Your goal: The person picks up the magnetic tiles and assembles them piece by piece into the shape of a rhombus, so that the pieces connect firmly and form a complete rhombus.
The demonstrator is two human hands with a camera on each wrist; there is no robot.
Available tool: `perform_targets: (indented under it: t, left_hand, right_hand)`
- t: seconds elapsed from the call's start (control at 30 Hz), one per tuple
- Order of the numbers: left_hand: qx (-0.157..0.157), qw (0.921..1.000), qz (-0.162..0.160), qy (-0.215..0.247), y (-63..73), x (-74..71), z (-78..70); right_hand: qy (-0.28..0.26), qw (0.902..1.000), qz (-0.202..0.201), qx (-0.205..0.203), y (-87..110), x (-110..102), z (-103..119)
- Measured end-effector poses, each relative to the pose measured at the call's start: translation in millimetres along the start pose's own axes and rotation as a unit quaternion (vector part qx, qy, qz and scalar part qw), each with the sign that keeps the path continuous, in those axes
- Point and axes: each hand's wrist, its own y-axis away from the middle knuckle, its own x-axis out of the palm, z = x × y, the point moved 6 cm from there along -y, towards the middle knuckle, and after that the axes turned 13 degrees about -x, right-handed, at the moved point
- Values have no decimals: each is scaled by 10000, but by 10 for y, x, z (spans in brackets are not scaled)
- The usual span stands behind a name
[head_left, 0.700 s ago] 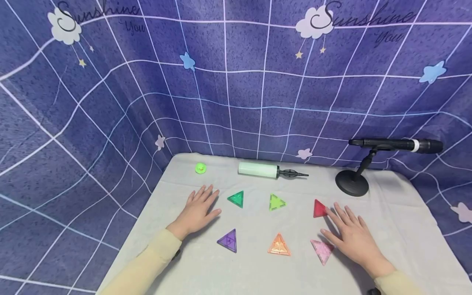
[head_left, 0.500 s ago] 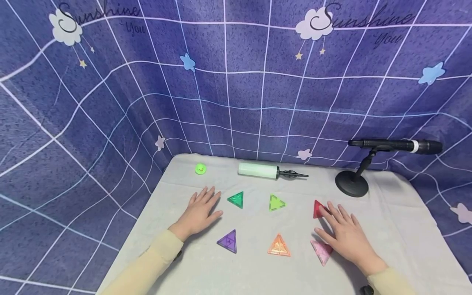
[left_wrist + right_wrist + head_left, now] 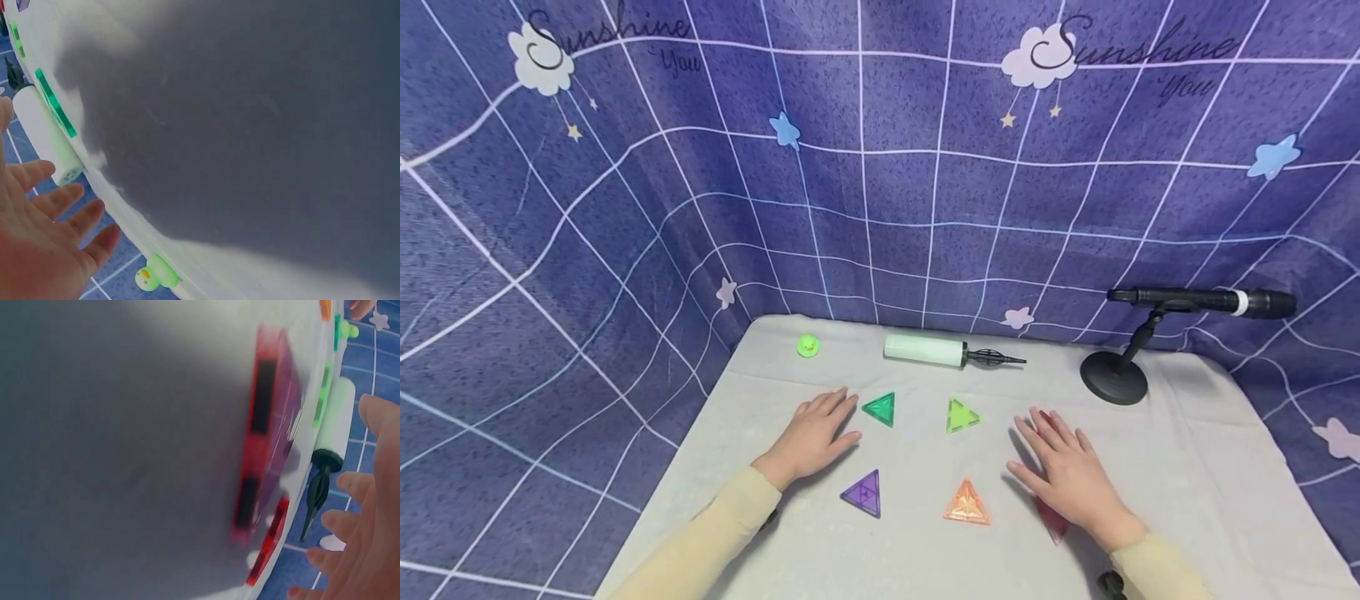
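On the white-cloth-covered tabletop, a translucent pink triangular tile lies nearest, partly hidden under the right hand. An orange triangular tile and a purple triangular tile lie leftward. The right hand's spread fingers hang over a red triangular tile. The left hand, fingers spread, holding nothing, is just beside an emerald-green triangular tile; a lime triangular tile lies between the hands. Beyond: a pale-green cylindrical pump, a bright-green toy duck, a black microphone on its stand.

Right hand shifted leftward, nearer the orange triangle | red triangle now mostly hidden by it in head view | pink triangle covered further | left hand brought slightly closer to dark green triangle
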Motion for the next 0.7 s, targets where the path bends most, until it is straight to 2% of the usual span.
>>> perform_targets:
  t: [0.2, 0.43, 0.7]
  left_hand:
    - [-29, 9999, -126, -41, -64, 7, -4]
    - [-24, 9998, -115, -157, -108, 22, -1]
    - [38, 9997, -91, -205, -160, 5, -56]
  right_hand:
    - [-29, 9998, -84, -199, -111, 36, 170]
    - [-22, 9986, -268, -450, -250, 59, 352]
    - [-151, 9976, -107, -672, -445, 139, 602]
